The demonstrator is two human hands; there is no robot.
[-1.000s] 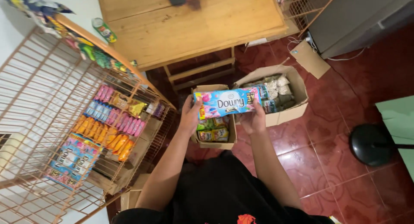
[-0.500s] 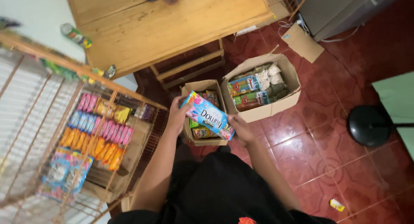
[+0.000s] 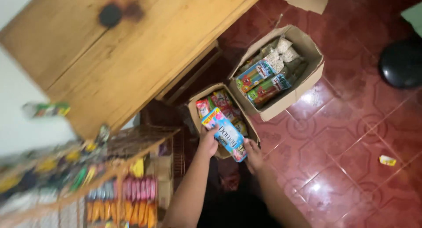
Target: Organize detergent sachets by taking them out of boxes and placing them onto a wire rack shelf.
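I hold a blue and pink flat packet (image 3: 225,133) with both hands, low over a small open cardboard box (image 3: 194,106) on the floor. My left hand (image 3: 207,141) grips the packet's near left edge. My right hand (image 3: 253,154) holds its lower right end. The small box contains several colourful packets (image 3: 220,100). The packet is tilted, its long side running from upper left to lower right.
A larger open cardboard box (image 3: 307,74) with green, blue and white packets stands to the right. A wooden table (image 3: 118,48) fills the upper left. A wire rack (image 3: 118,188) with hanging sachets is at lower left. A black round base (image 3: 402,63) sits on the red tiled floor (image 3: 343,157).
The packet has gone from level at chest height down and forward to the small box, tilting as it went. The view has swung toward the boxes and table.
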